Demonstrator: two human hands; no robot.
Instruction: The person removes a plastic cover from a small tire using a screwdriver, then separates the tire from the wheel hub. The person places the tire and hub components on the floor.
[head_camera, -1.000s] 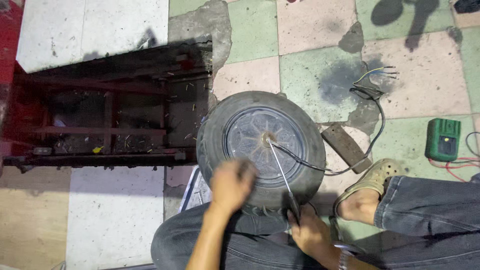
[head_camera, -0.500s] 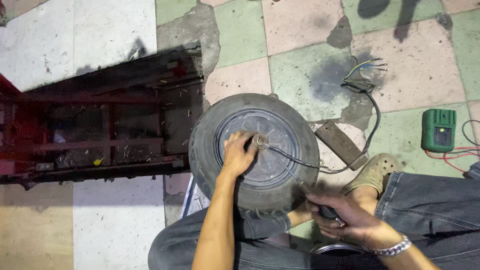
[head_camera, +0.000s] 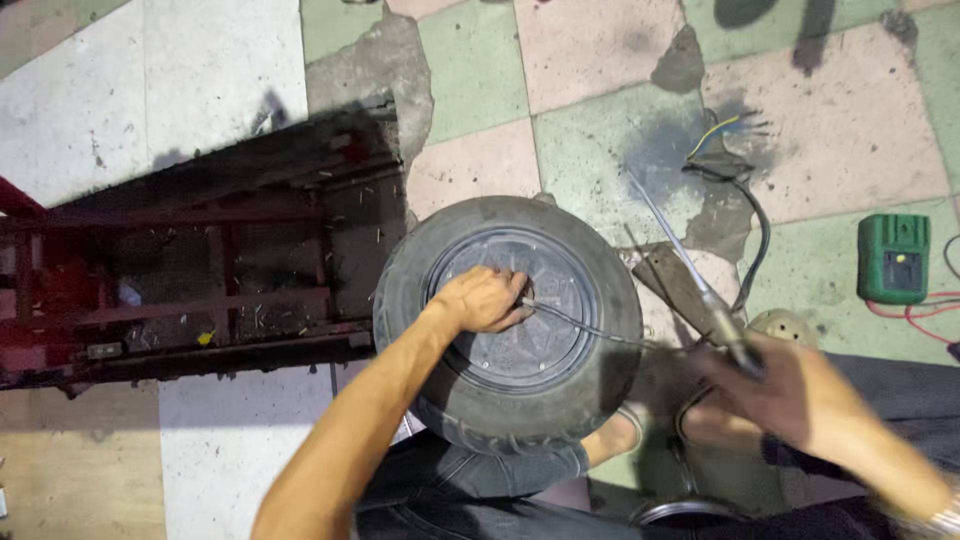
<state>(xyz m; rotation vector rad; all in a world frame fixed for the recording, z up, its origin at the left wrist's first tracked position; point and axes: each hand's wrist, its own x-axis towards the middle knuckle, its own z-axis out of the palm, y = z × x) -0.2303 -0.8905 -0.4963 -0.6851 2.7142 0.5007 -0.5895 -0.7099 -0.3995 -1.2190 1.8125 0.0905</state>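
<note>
Seen from above, left to right across a patched floor of pale, green and pink tiles (head_camera: 480, 60). At far left, a dark red metal frame (head_camera: 200, 290) lying on the floor, its bars dusty and littered with small debris, its right end just beside the wheel. At centre, a small wheel (head_camera: 510, 325) laid flat, black tyre around a dark ribbed hub, resting against denim-clad knees at the bottom edge. Left hand (head_camera: 485, 298) set on the middle of the hub, fingers curled loosely and pressed down at the axle, forearm reaching up from bottom left. From under those fingers, a thin cable (head_camera: 590, 330) running right across the hub and over the tyre's edge. Further right, a flat brownish metal piece (head_camera: 675, 285) lying on the tiles just beside the tyre. Above it, a black cable with loose coloured wire ends (head_camera: 735, 170) curling over a dark stain. At lower right, right hand (head_camera: 800, 395), blurred by motion, closed in a fist around the handle of a long thin screwdriver (head_camera: 690, 265), the shaft slanting up and left above the floor, well apart from the hub. Just beside that hand, the toe of a tan sandal (head_camera: 785, 325). At far right, a green meter (head_camera: 893, 258) on the tiles, red leads trailing from it.
</note>
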